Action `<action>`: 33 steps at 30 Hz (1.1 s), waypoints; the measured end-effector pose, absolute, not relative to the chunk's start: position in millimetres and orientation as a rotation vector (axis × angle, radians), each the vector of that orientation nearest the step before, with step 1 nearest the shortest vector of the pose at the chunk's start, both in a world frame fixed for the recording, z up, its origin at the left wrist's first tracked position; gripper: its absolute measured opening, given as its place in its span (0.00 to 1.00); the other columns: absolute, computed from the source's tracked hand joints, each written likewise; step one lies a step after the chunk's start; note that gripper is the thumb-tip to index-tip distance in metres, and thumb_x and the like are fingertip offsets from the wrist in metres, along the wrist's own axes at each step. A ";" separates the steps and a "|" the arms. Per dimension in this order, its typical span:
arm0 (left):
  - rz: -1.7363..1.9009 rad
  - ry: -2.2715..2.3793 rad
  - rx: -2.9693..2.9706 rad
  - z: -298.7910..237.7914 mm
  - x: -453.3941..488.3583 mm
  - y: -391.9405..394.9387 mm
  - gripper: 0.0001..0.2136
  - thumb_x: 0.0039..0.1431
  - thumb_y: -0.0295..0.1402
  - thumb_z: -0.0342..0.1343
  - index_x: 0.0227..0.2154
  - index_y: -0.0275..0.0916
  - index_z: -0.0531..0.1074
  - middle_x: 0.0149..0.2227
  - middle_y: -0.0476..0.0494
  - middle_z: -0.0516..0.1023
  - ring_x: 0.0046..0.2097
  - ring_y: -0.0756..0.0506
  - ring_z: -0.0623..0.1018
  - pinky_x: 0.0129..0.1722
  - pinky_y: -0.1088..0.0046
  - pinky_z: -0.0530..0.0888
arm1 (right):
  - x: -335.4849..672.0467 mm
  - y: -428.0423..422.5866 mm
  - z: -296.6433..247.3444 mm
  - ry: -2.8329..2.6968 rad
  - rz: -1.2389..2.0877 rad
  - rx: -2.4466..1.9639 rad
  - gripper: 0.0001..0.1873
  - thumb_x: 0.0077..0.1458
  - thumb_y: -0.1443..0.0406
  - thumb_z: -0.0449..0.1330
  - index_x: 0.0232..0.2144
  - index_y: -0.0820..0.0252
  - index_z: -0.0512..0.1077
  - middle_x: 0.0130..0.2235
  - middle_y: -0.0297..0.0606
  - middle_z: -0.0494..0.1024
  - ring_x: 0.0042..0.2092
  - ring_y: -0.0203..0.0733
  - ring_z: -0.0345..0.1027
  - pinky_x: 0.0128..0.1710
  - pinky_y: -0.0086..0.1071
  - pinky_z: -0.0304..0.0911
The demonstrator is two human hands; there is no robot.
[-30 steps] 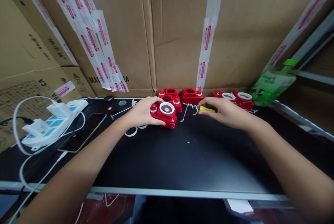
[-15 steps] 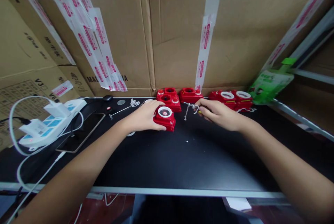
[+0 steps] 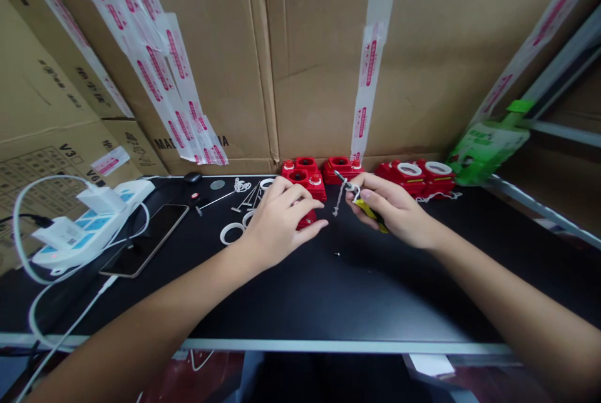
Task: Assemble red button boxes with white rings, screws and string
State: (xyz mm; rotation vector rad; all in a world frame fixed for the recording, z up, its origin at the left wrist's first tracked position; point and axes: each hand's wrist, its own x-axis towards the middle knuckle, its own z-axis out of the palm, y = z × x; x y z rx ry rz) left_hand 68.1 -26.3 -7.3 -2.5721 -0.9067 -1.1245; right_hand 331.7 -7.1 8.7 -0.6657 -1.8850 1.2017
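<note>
Red block [image 3: 307,220], probably light and stiff, side-grippable, sits under curled left hand [image 3: 277,223]; right hand [image 3: 397,209] at three o'clock pinches yellow tool [image 3: 365,206].

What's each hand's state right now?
Left hand: closed over the red housing.
Right hand: closed on the yellow-handled tool.

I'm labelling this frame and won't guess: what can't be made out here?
Head view: red housing under the left hand; the hand covers its top, only a corner shows.
Head view: yellow-handled tool in the right hand; fingers hide most of it, and its metal tip is too small to identify.
Head view: white speck on the black table; too small to name.
</note>
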 end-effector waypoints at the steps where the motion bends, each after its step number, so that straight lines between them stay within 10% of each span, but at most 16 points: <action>1: -1.122 -0.917 -2.582 -7.8 69.6 -27.8 0.11 0.69 0.39 0.64 0.48 0.38 0.81 0.43 0.39 0.83 0.47 0.38 0.71 0.52 0.55 0.76 | 330.1 -9.8 10.0 -1.877 1.213 -0.653 0.16 0.75 0.51 0.56 0.41 0.57 0.69 0.32 0.30 0.70 0.22 0.29 0.59 0.21 0.29 0.51; 33: -1.808 -1.389 -2.860 -6.2 77.5 -33.0 0.03 0.59 0.28 0.66 0.36 0.40 0.80 0.37 0.46 0.84 0.36 0.48 0.82 0.40 0.69 0.81 | 332.6 6.4 17.1 -1.437 1.042 -0.817 0.03 0.66 0.61 0.52 0.38 0.51 0.62 0.32 0.32 0.66 0.20 0.34 0.53 0.23 0.37 0.51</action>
